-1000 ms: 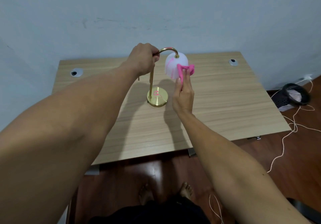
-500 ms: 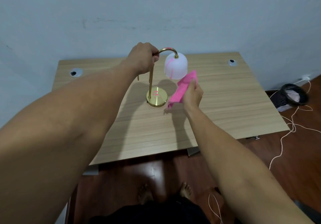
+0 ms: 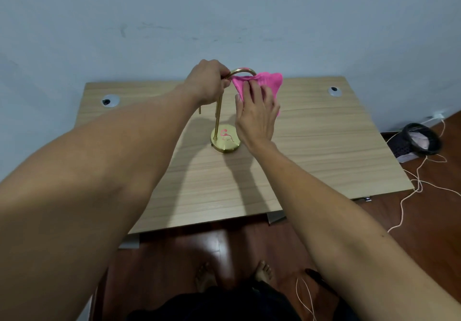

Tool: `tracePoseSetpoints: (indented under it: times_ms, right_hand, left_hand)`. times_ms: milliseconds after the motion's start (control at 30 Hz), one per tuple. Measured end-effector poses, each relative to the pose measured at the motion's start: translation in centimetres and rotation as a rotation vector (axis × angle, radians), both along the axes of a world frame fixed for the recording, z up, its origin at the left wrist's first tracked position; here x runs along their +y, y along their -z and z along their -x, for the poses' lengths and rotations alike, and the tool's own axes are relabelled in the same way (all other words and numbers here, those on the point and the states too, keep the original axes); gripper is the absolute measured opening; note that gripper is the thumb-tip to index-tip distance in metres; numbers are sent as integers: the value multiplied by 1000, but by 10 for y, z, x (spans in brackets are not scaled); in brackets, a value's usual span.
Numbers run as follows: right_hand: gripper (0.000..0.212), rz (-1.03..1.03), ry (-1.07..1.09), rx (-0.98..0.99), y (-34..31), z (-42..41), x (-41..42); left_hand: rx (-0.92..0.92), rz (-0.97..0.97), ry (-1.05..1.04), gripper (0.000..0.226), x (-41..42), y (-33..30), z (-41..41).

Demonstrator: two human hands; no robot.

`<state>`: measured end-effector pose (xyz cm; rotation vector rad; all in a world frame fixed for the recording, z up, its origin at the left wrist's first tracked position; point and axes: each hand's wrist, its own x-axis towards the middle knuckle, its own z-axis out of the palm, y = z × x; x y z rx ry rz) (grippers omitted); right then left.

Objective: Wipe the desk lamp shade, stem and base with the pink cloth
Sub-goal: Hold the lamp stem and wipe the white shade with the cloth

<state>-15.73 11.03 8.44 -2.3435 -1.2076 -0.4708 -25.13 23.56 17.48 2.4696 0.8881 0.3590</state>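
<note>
Wood-grain laminate covers the surface, a pale rectangle with a round grey cable grommet at its far left corner and another at the far right. Left of centre, the left hand is clenched around the top of the lamp stem, a thin polished brass tube that rises straight from the base and bends over in a smooth arch. That base is a flat, shiny brass disc with pink squiggles marked on it. Just right of the stem, the right hand lies spread with fingers splayed, pressing the cloth over the shade, which is hidden beneath it. The cloth is bright pink, soft and finely ribbed, bunched into folds under the arch. Far right, on the glossy dark wooden floor, sits a black mesh bin beside a loose cream cord
</note>
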Motion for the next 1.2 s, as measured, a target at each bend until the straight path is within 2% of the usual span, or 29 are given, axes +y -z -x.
tracePoseSetpoints:
  times_ms: [100,267,333,467,567,700,833,967,1100,1200]
  right_hand:
    - [45,134,-49,-169,-7,-10,9]
    - [47,302,-221,-385,7,-24,-11]
    - [47,301,-273,-403,10,-31,-24]
    - [46,244,-173,-319,4,-19,-7]
    - [54,414,-194,-394,0,-12,9]
    - [64,615,-330,-601,15,-29,-23]
    - [63,455,-334,-584,23,-38,-50]
    - [55,358,-295,-561,16,-23,-24]
    - [61,629,-327,-666,12,-11,-5]
    - [65,702,-367,-714,18,-17,-16]
  left_hand:
    - [-4,3,6,28,2,1,0]
    - [-3,11,15,17,1,-1,1]
    - [-3,15,14,17,0,-1,0]
    - [0,6,19,19,-1,-4,2]
    - [10,9,17,18,-2,-4,3]
    - [0,15,16,18,-1,-3,3]
    - [-7,12,26,20,0,-2,3]
    - [3,5,25,18,0,-1,3]
    - [6,12,22,18,1,-1,2]
    - [3,0,25,16,1,1,2]
